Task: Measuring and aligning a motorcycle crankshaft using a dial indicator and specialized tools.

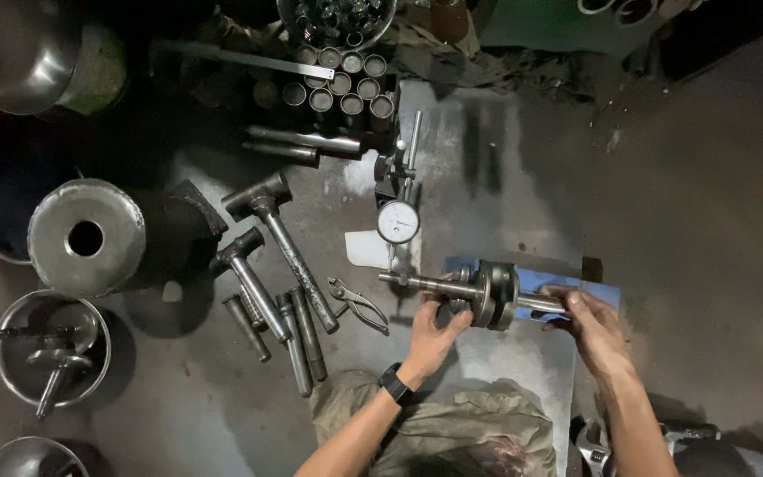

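A steel crankshaft assembly (491,291), with two round webs on a long shaft, lies across a blue stand (595,287) on a metal plate. My left hand (439,329) grips its left shaft just beside the webs. My right hand (586,320) holds the right shaft end. A dial gauge (397,221) on a stand sits just behind the left shaft tip, its stem pointing down toward the shaft.
Two hammers (267,234), several steel rods (298,340) and pliers (359,305) lie to the left. A tray of sockets (342,84) stands at the back. A steel cylinder (86,237) and metal bowls (46,349) sit far left. A rag (452,433) lies near me.
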